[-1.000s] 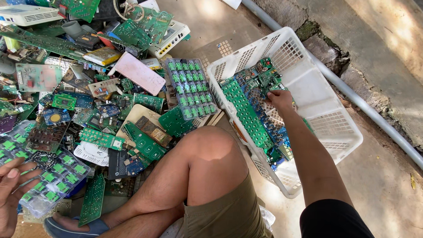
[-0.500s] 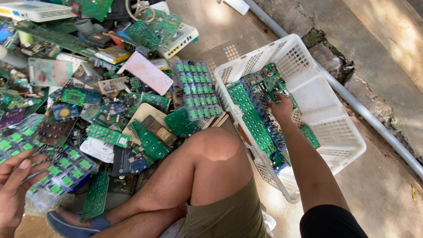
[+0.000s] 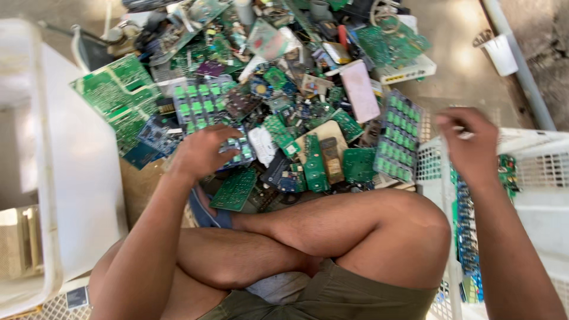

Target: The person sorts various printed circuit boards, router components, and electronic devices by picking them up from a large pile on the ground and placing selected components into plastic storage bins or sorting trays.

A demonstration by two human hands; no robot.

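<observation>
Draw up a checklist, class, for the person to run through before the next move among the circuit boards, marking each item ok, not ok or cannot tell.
1. Left hand on the clear tray of green parts: ok.
2. Tray gripped firmly: cannot tell, fingers blurred.
3. Right hand above the white basket rim: ok.
4. Right hand empty: cannot tell, motion blur.
5. Room left in basket: ok, bare white wall shows.
6. Circuit board pile within the hands' reach: ok.
</observation>
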